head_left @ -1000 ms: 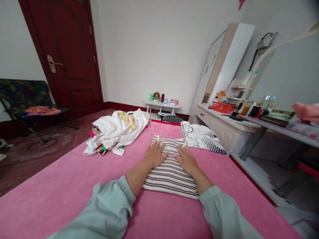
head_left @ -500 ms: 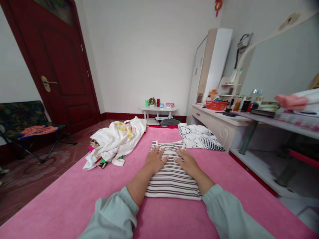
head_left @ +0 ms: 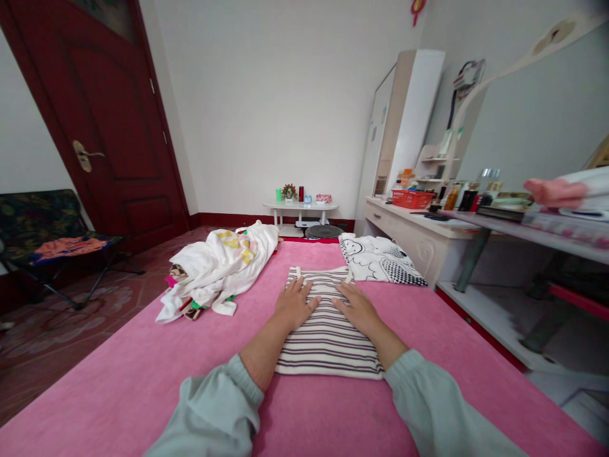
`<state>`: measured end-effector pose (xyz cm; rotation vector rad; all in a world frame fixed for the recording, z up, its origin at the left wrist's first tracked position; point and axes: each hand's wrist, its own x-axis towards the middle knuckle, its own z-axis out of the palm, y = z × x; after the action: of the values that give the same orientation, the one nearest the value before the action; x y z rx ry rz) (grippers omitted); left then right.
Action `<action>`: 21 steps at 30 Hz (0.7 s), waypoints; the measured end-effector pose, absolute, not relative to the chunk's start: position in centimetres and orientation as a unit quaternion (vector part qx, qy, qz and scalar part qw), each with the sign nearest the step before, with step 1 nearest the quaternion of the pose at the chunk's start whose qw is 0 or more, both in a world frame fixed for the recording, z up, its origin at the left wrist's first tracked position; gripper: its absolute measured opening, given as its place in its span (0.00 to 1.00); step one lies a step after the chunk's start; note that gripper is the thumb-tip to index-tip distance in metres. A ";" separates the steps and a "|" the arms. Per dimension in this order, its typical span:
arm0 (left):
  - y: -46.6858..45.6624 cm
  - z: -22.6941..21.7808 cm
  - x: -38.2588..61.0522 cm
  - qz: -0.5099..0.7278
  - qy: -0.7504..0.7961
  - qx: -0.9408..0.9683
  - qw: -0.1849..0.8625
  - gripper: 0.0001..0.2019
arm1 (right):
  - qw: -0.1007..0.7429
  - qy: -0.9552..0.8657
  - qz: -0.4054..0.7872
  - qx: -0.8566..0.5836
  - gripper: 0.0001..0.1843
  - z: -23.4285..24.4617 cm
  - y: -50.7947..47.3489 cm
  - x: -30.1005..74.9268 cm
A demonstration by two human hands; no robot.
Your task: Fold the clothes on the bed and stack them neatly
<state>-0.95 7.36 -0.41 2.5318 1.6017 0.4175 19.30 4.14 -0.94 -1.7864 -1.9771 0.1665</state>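
Note:
A striped garment [head_left: 328, 346], white with dark lines, lies folded into a flat rough rectangle on the pink bed cover [head_left: 200, 374]. On its left side rests my left hand [head_left: 294, 306], palm down with the fingers spread. My right hand [head_left: 358, 309] lies flat on its right side, fingers also apart. Neither hand grips the cloth. Two narrow white strips, perhaps straps, show at the garment's far edge, just beyond my fingertips.
Left of the garment is a heaped pile of clothes [head_left: 221, 263], mostly white. A black-and-white patterned cloth [head_left: 380, 259] lies folded at the far right of the bed. A dressing table [head_left: 409, 222] with a red basket [head_left: 412, 199] stands along the right side.
Both hands stay flat on the striped garment in nearly the same place. The whole view has shifted slightly; the clothes lie as before.

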 end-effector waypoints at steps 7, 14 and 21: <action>7.3 -0.4 -0.9 0.138 0.529 0.835 0.065 0.35 | 0.227 -0.716 0.070 -0.656 0.28 -0.9 4.1 19.2; 7.3 -0.4 -0.9 0.143 0.526 0.836 0.069 0.33 | 0.234 -0.717 0.070 -0.653 0.28 -1.2 4.3 19.4; 7.4 0.6 -1.7 0.167 0.555 0.810 0.090 0.34 | 0.217 -0.698 0.046 -0.681 0.28 0.0 3.5 18.8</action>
<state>-1.68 7.39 0.64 2.4070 1.6515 0.4973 18.84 3.47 0.05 -1.8860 -1.9328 0.1280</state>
